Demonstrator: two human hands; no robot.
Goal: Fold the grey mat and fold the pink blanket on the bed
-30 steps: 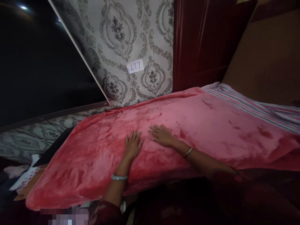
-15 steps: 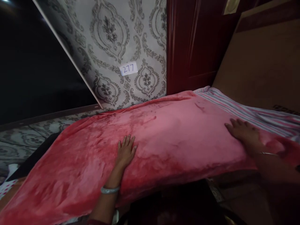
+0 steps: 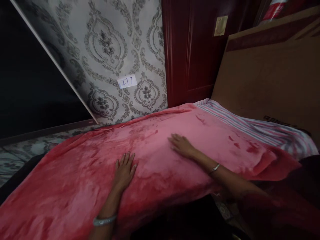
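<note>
A pink-red plush blanket [image 3: 155, 156] is spread over a long surface in front of me, its near edge hanging down. My left hand [image 3: 123, 173] lies flat on it left of centre, fingers apart. Further right, my right hand [image 3: 182, 145] rests on the paler pink part of the plush, fingers stretched out and a little blurred. Neither hand grips anything. Beneath the blanket's right end, a striped cloth [image 3: 240, 123] shows along the back and right.
A large dark screen [image 3: 37, 76] leans at the left. Behind stand a patterned wall with a paper label [image 3: 127, 81] and a dark red door [image 3: 190, 50]. At the right is a big cardboard box [image 3: 270, 76], with a red-and-white object [image 3: 274, 10] above it.
My right hand has swept left across the blanket from its right end towards the middle. My left hand stays flat on nearly the same patch. The view has shifted right.
</note>
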